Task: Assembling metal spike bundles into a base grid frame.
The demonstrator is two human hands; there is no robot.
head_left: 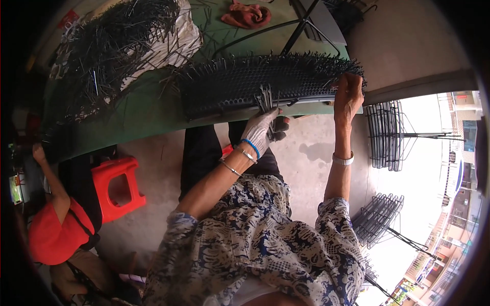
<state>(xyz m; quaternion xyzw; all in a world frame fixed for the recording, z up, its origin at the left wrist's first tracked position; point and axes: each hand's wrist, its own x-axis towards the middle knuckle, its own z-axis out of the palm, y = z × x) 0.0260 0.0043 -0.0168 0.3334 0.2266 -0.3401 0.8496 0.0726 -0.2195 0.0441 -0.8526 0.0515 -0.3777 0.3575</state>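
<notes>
My left hand [263, 127], in a whitish glove with dark fingertips, is closed around a bundle of thin dark strips [265, 98]. The bundle points away from me, over the near edge of a black perforated panel [240, 84]. Many short dark ends stick up along the panel's far side. My bare right hand [349, 94] is at the panel's right end, fingers bent together near its edge. Whatever those fingers pinch is hidden.
A big pile of loose dark strips [112, 56] lies on a white sack [178, 43] on the green table [138, 120]. Beyond the panel are a black metal frame [301, 23] and a reddish cloth [246, 15]. A person in red [58, 227] and a red stool [120, 188] are at left; wire racks [384, 135] stand right.
</notes>
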